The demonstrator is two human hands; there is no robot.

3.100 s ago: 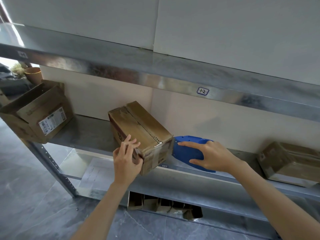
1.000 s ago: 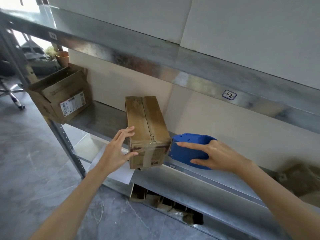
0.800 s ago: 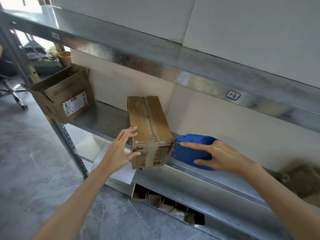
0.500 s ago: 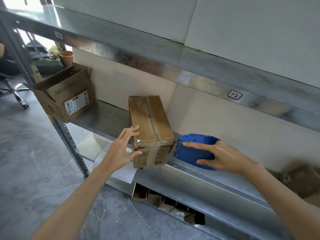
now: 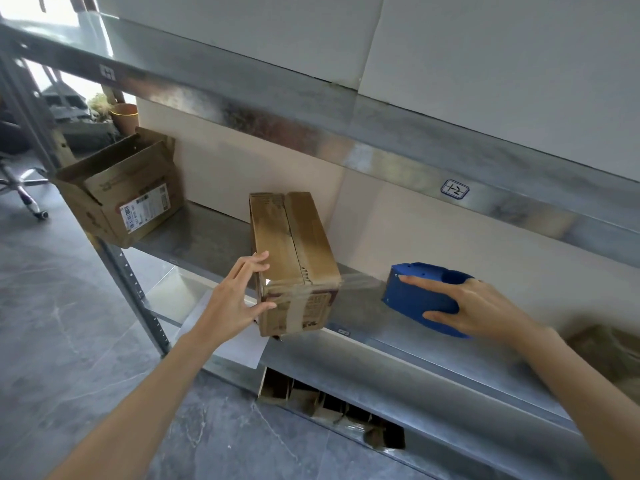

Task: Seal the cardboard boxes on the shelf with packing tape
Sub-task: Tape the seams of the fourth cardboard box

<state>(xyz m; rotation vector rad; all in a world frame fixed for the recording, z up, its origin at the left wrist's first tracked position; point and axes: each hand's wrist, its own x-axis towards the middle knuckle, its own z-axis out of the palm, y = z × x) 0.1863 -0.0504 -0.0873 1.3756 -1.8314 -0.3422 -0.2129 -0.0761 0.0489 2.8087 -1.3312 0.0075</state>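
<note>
Since half a second ago my right hand (image 5: 474,310) has drawn the blue tape dispenser (image 5: 412,296) off to the right, from just beside the middle box (image 5: 294,244) to well apart from it. A clear strip of tape (image 5: 360,284) now stretches between them.

Nearest me, my left hand (image 5: 239,299) braces that box with its fingers straight and spread, thumb on the front face and fingertips on the top left edge. My right hand is wrapped round the dispenser, to the right of the box.

The box sits at the front lip of the shelf (image 5: 398,344), its long axis running away from me toward the wall, so the strip runs crosswise to it. I judge that finishing the strip falls to my right hand.

I count one dispenser and three boxes: this one, an open box (image 5: 128,195) far left, and a blurred brown one (image 5: 606,355) at the right edge.
</note>
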